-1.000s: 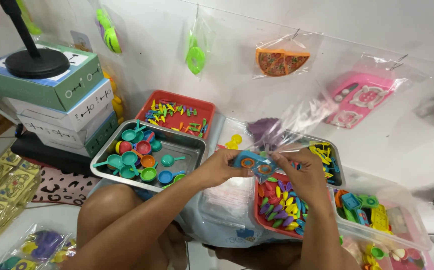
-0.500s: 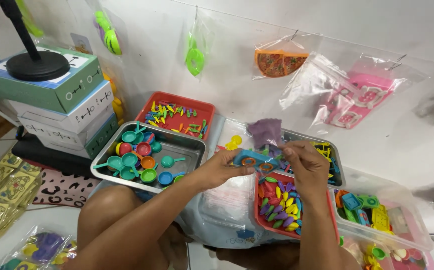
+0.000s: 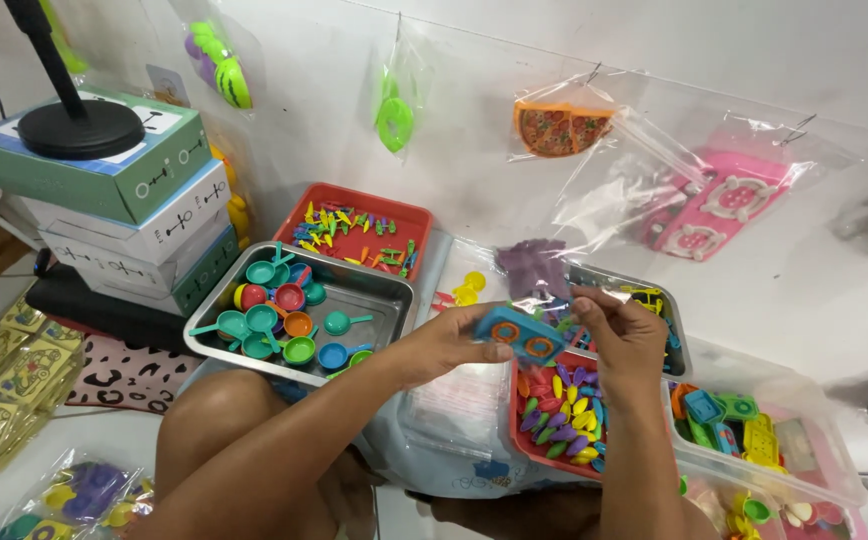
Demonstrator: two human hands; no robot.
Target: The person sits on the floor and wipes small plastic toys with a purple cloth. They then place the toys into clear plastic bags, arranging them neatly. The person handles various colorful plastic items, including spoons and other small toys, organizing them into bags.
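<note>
Left hand (image 3: 444, 345) grips our blue toy stove (image 3: 519, 337); right hand (image 3: 622, 335) pinches a small piece at it, red tray (image 3: 529, 440) of pieces still full

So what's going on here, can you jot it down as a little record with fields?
left hand: holds a blue toy stove with orange rings
right hand: fingers pinch a small piece right at the stove's upper edge, too small to identify
below the hands: red tray of small coloured bits
left of hands: metal tray with little toy pans
behind: second red tray, with tiny utensils
wall: bagged toys hanging, including pizza slices
far left: stacked boxes
</note>
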